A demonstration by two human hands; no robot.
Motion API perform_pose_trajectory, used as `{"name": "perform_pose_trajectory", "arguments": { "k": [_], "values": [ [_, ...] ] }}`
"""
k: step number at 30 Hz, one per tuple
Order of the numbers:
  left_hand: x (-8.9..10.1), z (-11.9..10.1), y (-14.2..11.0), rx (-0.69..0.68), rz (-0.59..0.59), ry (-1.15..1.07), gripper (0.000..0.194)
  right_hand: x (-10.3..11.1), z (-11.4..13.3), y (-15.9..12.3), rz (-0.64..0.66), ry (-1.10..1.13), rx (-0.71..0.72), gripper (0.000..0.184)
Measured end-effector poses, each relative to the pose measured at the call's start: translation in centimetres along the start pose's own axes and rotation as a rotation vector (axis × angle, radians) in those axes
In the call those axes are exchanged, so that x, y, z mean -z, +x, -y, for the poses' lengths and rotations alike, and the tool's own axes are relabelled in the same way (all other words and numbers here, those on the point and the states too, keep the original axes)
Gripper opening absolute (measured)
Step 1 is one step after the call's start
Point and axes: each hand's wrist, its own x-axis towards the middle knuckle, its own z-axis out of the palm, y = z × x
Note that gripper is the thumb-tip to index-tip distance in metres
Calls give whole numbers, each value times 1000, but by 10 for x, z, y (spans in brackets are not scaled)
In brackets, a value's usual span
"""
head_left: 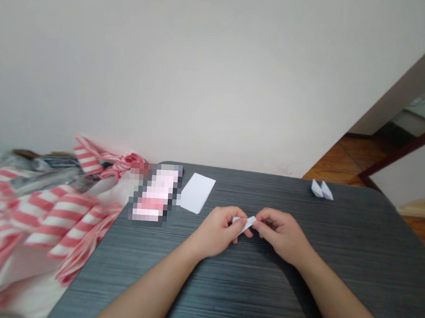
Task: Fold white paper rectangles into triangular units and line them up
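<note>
- Pinching the small white paper, the left hand is keeping its thumb and fingers close together around the paper's left part
- The right hand is closing its thumb and finger on the other end, so both hands are holding the same little bit
- That bit is sitting between the two hands, just above the dark table, with its long shape slanting up to the right
- It is looking part folded, so I am guessing some folds are done, but the fingers are hiding a lot and I cannot tell how many are left
- Over by the far edge on the right, a folded white shape is showing pointy parts, and it is looking all done to me; I cannot tell if it is one piece or two
- The flat white paper is lying past the left hand, well apart from the fingers, and it is showing no folds, so no folding seems done there
- A blurred pink and white thing is lying just to the left of the flat paper, and I cannot tell what it is
- Red and white striped cloth is lying in a messy heap beside the table, on the left
</note>
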Motion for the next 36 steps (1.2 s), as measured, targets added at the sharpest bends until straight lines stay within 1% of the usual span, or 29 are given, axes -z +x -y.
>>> {"name": "perform_pose_trajectory", "arguments": {
  "k": [5,12,17,25,31,36],
  "values": [
    [1,-4,0,25,8,-36,26,1,0,1,17,40,18,11],
    [2,4,0,10,42,-93,26,4,1,3,25,26,195,13],
    [2,9,1,7,58,-108,25,5,-1,4,39,20,282,15],
    [1,10,1,3,72,-127,26,6,2,3,52,-87,311,21],
    [1,8,2,34,76,-91,31,7,3,2,88,-153,355,23],
    [1,9,2,23,67,-66,28,7,4,3,107,-170,370,25]
  ]
}}
